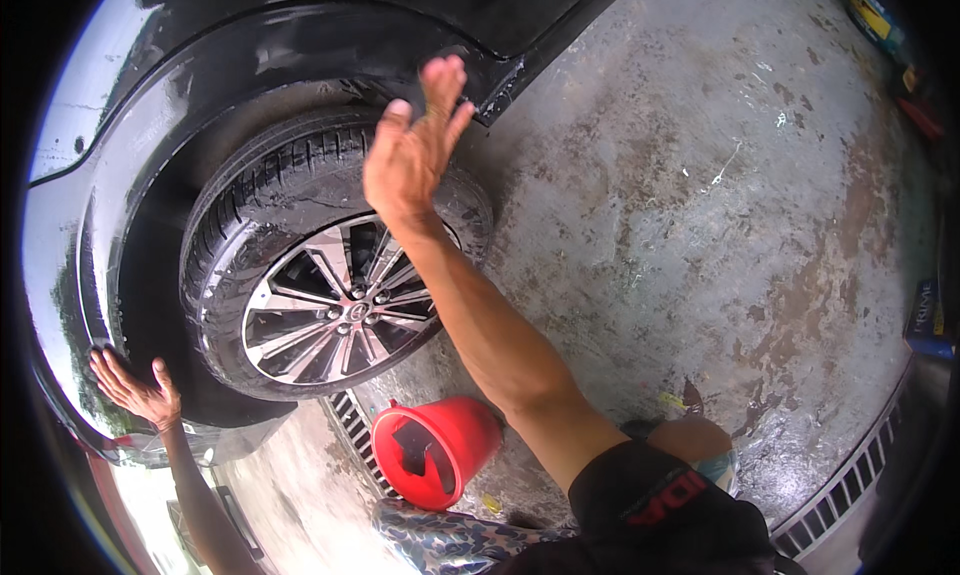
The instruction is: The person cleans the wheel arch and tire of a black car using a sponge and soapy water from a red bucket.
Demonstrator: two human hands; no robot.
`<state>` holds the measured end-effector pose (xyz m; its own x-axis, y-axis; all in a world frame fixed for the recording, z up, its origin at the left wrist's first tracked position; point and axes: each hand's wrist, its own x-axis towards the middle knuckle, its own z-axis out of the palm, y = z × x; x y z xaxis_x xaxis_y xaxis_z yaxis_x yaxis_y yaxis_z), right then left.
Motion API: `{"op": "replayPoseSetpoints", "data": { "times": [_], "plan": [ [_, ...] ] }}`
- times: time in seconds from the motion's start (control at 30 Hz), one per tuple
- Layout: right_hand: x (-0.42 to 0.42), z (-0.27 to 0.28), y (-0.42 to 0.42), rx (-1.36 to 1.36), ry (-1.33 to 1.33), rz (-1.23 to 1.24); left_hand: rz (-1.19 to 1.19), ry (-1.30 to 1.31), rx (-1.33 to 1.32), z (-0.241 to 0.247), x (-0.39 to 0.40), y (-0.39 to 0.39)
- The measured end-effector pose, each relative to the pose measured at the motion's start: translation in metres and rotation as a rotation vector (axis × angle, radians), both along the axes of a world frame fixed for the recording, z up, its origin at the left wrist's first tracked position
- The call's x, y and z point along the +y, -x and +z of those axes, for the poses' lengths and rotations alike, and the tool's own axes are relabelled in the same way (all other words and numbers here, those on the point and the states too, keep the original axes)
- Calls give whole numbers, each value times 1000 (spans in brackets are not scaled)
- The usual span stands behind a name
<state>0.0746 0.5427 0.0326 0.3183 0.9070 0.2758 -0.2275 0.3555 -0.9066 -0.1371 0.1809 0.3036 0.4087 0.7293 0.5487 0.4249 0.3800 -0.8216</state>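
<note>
My left hand (139, 391) lies flat against the glossy black wheel-arch panel (97, 275) of a car, its thumb held away from the fingers. Nothing shows in its grasp. My right hand (412, 151), slightly blurred, is raised in front of the tyre's upper part near the rear of the arch, fingers apart and holding nothing. Whether it touches the car body is hard to tell. Between the two hands stands the wheel, with a wet black tyre (225, 275) and a silver-and-black alloy rim (360, 312). My right forearm hides part of the rim and tyre.
A red plastic bucket (476, 432) with dark contents stands below the wheel, beside a floor drain grating (356, 425). Stained grey concrete (637, 200) stretches to the right. Another grating (840, 492) runs lower right. A blue box (930, 320) bearing writing sits at the right rim.
</note>
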Motion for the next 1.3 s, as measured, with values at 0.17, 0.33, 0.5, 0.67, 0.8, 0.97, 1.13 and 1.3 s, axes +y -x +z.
{"op": "replayPoseSetpoints", "data": {
  "times": [0.17,0.33,0.5,0.67,0.8,0.97,1.13,1.3],
  "plan": [
    [0,-9,5,60,100,5,-5,-16,12,7,2,0],
    [2,-26,9,-12,158,17,-15,10,-3,2,1,3],
    [-6,7,8,-16,49,28,5,1,22,7,-2,5],
    [17,-32,5,-59,218,65,-21,-12,11,7,4,5],
    [3,17,6,-18,54,29,-5,-5,16,7,2,5],
    [25,-29,0,1,217,43,-47,0,18,10,9,3],
    [16,-1,-4,-28,5,-24,-18,-6,8,5,-2,2],
    [28,-39,-10,224,316,-72,40,-33,-158,2,1,-21]
  ]
}}
